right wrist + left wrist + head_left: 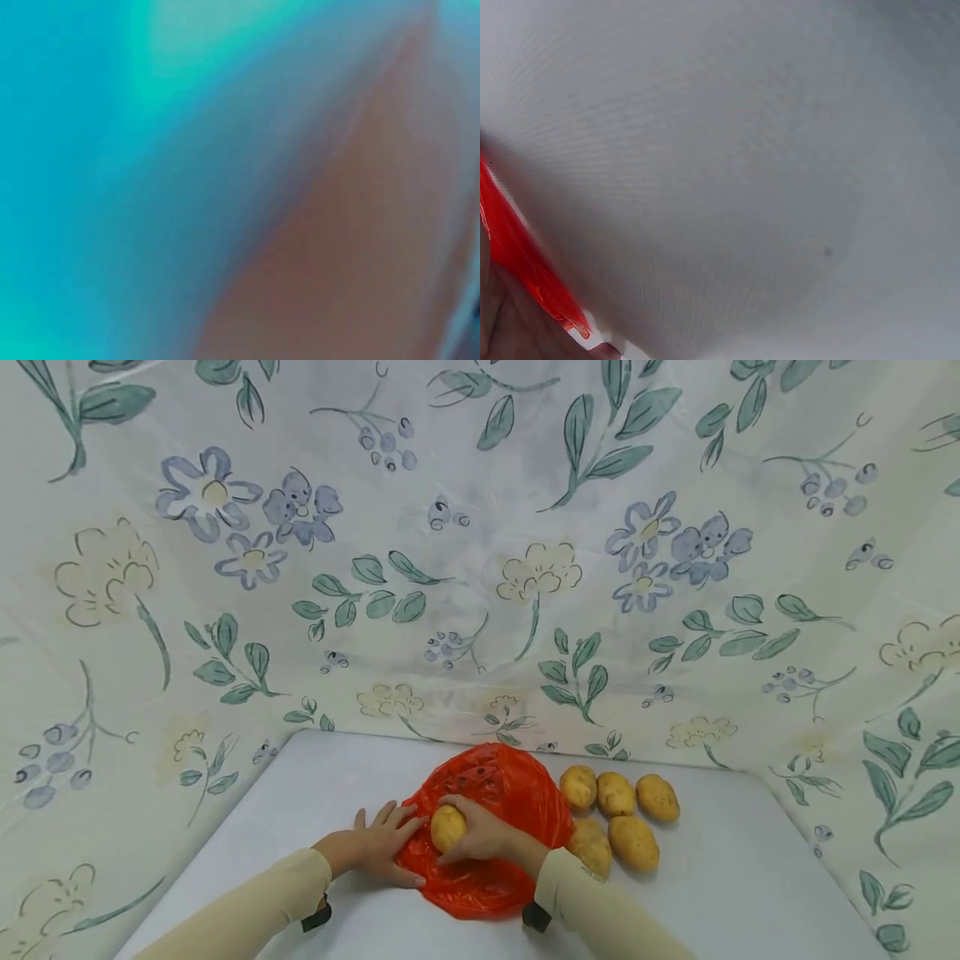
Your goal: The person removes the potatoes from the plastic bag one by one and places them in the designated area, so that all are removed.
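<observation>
In the head view, a crumpled red plastic bag (517,785) lies on the white table. My right hand (483,835) grips a potato (447,828) over the bag, with fingers and thumb around its sides. At the bag's left edge rests my left hand (382,843), its fingers spread and touching the plastic. The left wrist view catches part of that hand (517,330) against the red bag (525,262) in the lower left corner. Blur and a blue-green cast fill the right wrist view, so no potato can be made out there.
Several potatoes (633,843) lie close together just right of the bag, one partly behind the right forearm. The white table (750,860) extends to both sides. Floral cloth (465,610) hangs behind the table and along its sides.
</observation>
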`<state>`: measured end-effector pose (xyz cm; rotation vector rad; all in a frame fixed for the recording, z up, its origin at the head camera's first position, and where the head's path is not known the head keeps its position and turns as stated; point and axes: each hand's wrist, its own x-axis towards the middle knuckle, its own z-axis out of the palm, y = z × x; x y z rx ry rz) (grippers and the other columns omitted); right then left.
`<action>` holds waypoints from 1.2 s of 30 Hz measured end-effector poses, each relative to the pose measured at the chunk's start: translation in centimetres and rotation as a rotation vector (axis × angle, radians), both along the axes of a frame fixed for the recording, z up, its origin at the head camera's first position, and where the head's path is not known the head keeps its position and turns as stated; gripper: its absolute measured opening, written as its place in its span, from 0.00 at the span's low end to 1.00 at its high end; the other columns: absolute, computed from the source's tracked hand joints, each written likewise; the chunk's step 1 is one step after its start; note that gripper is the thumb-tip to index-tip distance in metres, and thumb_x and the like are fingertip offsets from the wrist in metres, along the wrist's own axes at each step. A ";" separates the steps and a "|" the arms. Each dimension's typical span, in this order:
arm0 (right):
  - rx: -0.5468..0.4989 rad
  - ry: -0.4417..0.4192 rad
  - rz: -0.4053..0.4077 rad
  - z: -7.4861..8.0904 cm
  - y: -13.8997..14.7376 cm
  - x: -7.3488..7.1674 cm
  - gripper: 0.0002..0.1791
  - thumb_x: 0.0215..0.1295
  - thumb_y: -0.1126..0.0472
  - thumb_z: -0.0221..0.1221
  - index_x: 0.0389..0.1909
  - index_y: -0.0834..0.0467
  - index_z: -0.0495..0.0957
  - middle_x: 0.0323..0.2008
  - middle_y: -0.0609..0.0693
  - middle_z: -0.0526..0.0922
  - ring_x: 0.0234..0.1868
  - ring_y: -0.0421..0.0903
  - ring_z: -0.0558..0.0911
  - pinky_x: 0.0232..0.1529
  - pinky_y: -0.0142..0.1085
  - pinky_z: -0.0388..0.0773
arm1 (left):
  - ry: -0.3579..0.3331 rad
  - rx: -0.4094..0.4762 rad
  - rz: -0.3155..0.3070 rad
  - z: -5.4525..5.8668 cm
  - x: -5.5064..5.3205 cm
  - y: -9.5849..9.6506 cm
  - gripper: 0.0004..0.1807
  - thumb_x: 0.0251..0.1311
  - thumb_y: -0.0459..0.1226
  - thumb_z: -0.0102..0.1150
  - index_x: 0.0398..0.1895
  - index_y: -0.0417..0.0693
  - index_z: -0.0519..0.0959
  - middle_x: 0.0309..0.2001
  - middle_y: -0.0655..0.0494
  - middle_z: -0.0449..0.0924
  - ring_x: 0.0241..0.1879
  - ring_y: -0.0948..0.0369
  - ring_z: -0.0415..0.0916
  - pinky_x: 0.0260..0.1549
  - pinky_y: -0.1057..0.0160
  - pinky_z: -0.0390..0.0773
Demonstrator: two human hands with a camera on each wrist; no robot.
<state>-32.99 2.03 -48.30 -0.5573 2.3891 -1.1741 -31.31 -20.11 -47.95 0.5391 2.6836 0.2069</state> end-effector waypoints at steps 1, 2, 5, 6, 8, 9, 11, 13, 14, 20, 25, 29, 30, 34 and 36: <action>0.001 0.007 0.001 0.0 0.0 0.1 0.45 0.46 0.57 0.77 0.65 0.39 0.63 0.51 0.44 0.73 0.48 0.47 0.74 0.42 0.45 0.83 | 0.001 0.003 -0.003 0.0 0.0 0.0 0.59 0.43 0.71 0.64 0.75 0.52 0.59 0.76 0.46 0.53 0.76 0.36 0.41 0.63 0.21 0.40; -0.003 0.011 0.004 0.0 0.0 0.2 0.45 0.46 0.58 0.77 0.64 0.39 0.63 0.51 0.44 0.73 0.48 0.47 0.74 0.42 0.45 0.83 | 0.002 0.003 -0.003 0.0 0.0 0.0 0.59 0.43 0.71 0.63 0.75 0.51 0.59 0.76 0.45 0.53 0.76 0.36 0.41 0.63 0.21 0.40; -0.014 0.030 0.024 0.2 0.1 0.4 0.43 0.49 0.59 0.76 0.63 0.40 0.63 0.52 0.44 0.73 0.49 0.47 0.74 0.44 0.45 0.83 | 0.008 -0.001 0.004 -0.2 -0.1 0.0 0.59 0.43 0.71 0.63 0.75 0.51 0.59 0.76 0.45 0.53 0.76 0.36 0.42 0.63 0.21 0.40; -0.016 0.036 0.029 0.3 0.2 0.5 0.42 0.49 0.58 0.76 0.63 0.40 0.63 0.52 0.44 0.73 0.50 0.47 0.74 0.44 0.45 0.83 | 0.011 0.002 0.006 -0.4 -0.2 0.0 0.59 0.42 0.72 0.63 0.75 0.51 0.60 0.76 0.46 0.53 0.76 0.36 0.42 0.63 0.20 0.39; -0.035 0.046 0.042 0.4 0.5 0.5 0.41 0.50 0.57 0.75 0.62 0.39 0.63 0.53 0.43 0.73 0.50 0.46 0.74 0.44 0.44 0.83 | 0.014 0.005 0.014 -0.8 -0.6 -0.1 0.60 0.40 0.73 0.63 0.75 0.52 0.60 0.76 0.46 0.53 0.76 0.37 0.42 0.63 0.20 0.39; -0.047 0.050 0.046 0.4 0.6 0.4 0.40 0.50 0.57 0.75 0.62 0.38 0.64 0.52 0.43 0.73 0.49 0.46 0.75 0.43 0.43 0.83 | 0.017 0.009 0.016 -1.0 -0.7 -0.1 0.61 0.39 0.74 0.63 0.75 0.52 0.60 0.76 0.46 0.53 0.76 0.37 0.42 0.63 0.20 0.39; -0.063 0.059 0.049 0.5 0.9 0.3 0.39 0.50 0.56 0.75 0.60 0.37 0.65 0.51 0.42 0.74 0.48 0.45 0.75 0.42 0.41 0.83 | 0.016 0.022 0.023 -1.4 -1.0 -0.1 0.63 0.36 0.76 0.62 0.75 0.53 0.60 0.76 0.47 0.53 0.76 0.37 0.41 0.63 0.20 0.38; -0.074 0.063 0.051 0.7 1.3 0.2 0.37 0.49 0.56 0.75 0.58 0.36 0.66 0.49 0.42 0.74 0.47 0.45 0.76 0.40 0.40 0.84 | 0.013 0.019 0.022 -1.2 -0.9 0.0 0.63 0.37 0.76 0.62 0.75 0.53 0.60 0.76 0.46 0.53 0.76 0.37 0.41 0.63 0.20 0.38; -0.074 0.062 0.051 0.8 1.5 0.2 0.36 0.49 0.55 0.75 0.57 0.36 0.66 0.49 0.42 0.75 0.46 0.45 0.77 0.39 0.39 0.83 | 0.009 0.016 0.020 -1.1 -0.8 0.0 0.63 0.37 0.75 0.62 0.75 0.53 0.59 0.77 0.46 0.52 0.77 0.37 0.40 0.64 0.21 0.37; -0.097 0.035 0.079 1.3 2.3 0.8 0.36 0.50 0.53 0.74 0.59 0.38 0.67 0.48 0.42 0.75 0.45 0.45 0.78 0.38 0.38 0.84 | -0.002 -0.008 0.017 -0.3 -0.3 0.2 0.59 0.42 0.71 0.65 0.75 0.53 0.60 0.76 0.46 0.53 0.76 0.36 0.41 0.63 0.21 0.39; -0.157 0.049 0.091 2.1 3.0 1.2 0.39 0.51 0.53 0.73 0.63 0.40 0.65 0.51 0.43 0.75 0.46 0.45 0.79 0.39 0.38 0.84 | 0.019 -0.020 0.013 0.0 -0.3 0.1 0.57 0.43 0.69 0.66 0.75 0.54 0.60 0.76 0.47 0.54 0.75 0.37 0.42 0.64 0.21 0.41; -0.176 0.058 0.064 2.8 3.8 1.4 0.38 0.51 0.53 0.73 0.61 0.35 0.65 0.53 0.43 0.74 0.47 0.45 0.78 0.40 0.39 0.84 | 0.029 -0.020 0.013 0.1 -0.4 0.0 0.57 0.42 0.69 0.66 0.75 0.54 0.60 0.76 0.47 0.53 0.75 0.36 0.43 0.64 0.21 0.41; -0.181 0.056 0.054 2.9 4.0 1.4 0.37 0.51 0.53 0.73 0.60 0.34 0.65 0.53 0.44 0.74 0.47 0.46 0.79 0.40 0.39 0.84 | 0.028 -0.020 0.013 0.1 -0.4 0.0 0.57 0.42 0.70 0.66 0.75 0.54 0.60 0.76 0.46 0.53 0.75 0.36 0.43 0.64 0.21 0.41; -0.204 0.041 0.021 3.0 4.9 1.6 0.36 0.53 0.55 0.73 0.60 0.34 0.65 0.53 0.47 0.74 0.46 0.48 0.79 0.40 0.40 0.84 | 0.017 -0.017 0.011 -0.1 -0.4 0.2 0.58 0.42 0.69 0.66 0.74 0.52 0.60 0.75 0.45 0.53 0.75 0.36 0.43 0.63 0.21 0.40; -0.216 0.032 0.005 3.0 5.5 1.6 0.36 0.53 0.56 0.73 0.60 0.34 0.66 0.53 0.48 0.75 0.45 0.49 0.80 0.40 0.41 0.84 | 0.015 -0.013 0.011 -0.2 -0.4 0.2 0.58 0.42 0.69 0.67 0.74 0.52 0.60 0.75 0.45 0.53 0.75 0.36 0.43 0.63 0.21 0.40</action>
